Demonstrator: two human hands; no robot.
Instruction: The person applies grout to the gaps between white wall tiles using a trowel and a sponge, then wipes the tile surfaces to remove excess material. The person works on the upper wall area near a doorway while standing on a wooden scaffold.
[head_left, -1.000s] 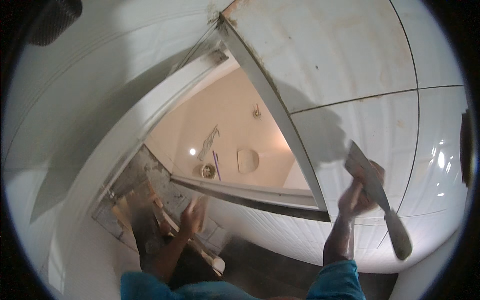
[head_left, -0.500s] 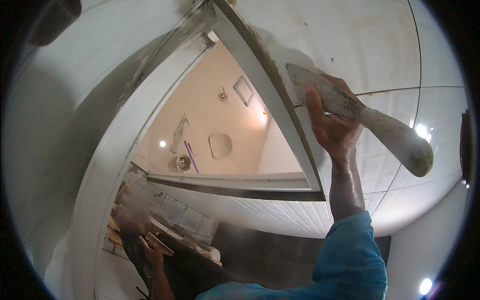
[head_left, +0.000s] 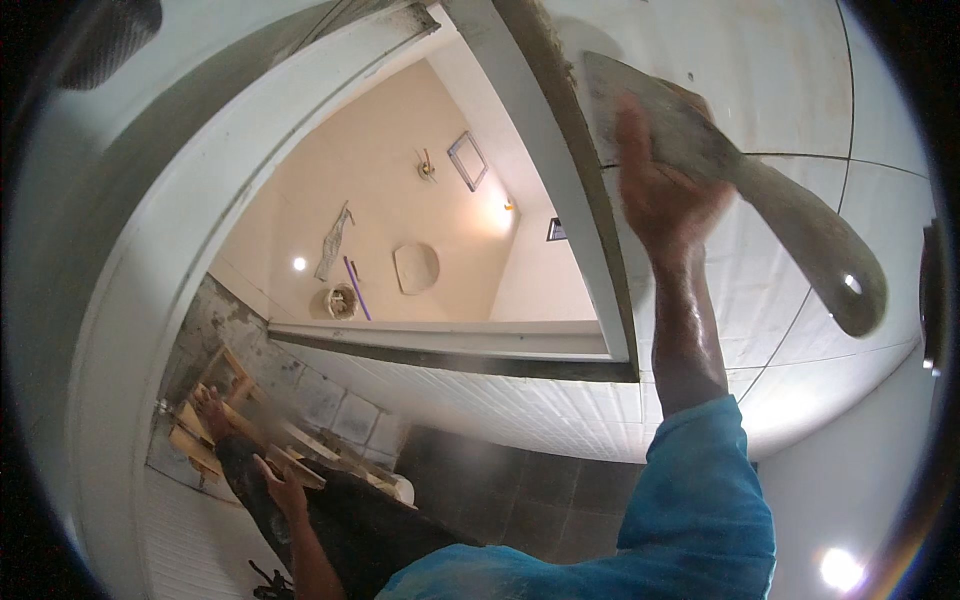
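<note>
My right hand [head_left: 668,195] is raised against the white tiled wall and closed around the blade of a trowel [head_left: 690,135], the thumb over the blade. Its thick, dirty handle slants down to the right, away from my palm. The blade's tip is beside the mortar-edged joint along the white frame [head_left: 545,170] of an opening. At the lower left, my left hand [head_left: 285,487] is closed on a flat tan piece [head_left: 302,471]; its kind cannot be made out.
Through the opening is a beige wall [head_left: 385,200] with a roundish patch, a bucket [head_left: 340,302] and a purple strip. Below, my foot [head_left: 210,410] stands on a wooden support [head_left: 195,445]. Dark floor tiles [head_left: 500,490] and a white cylinder [head_left: 403,488] lie beneath.
My right hand and the trowel have moved up along the frame's edge. The view has shifted, bringing more of the wooden support and my foot into sight. My left hand keeps its hold.
</note>
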